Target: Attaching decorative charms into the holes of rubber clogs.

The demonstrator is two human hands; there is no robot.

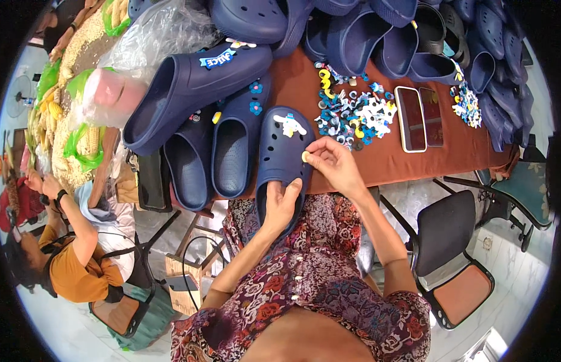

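Observation:
A navy clog [278, 158] with holes in its upper rests toe-away at the table's near edge. My left hand [280, 204] grips it, fingers inside the opening and thumb on the outer side. Near the toe sits a white long-eared character charm [289, 125]. Between the thumb and forefinger of my right hand [336, 164] is a small pale-yellow shoe charm [305, 156], held against or just beside the clog's right side. Beyond that hand lies a pile of loose charms [356, 111] in blue, white, yellow and black.
Several other navy clogs [232, 151] crowd the left and far side, some decorated. Two phones [410, 117] lie right of the charms, near a smaller charm pile [466, 105]. At left, a person in an orange top [81, 265] works beside corn [81, 148]. A chair [446, 241] stands at right.

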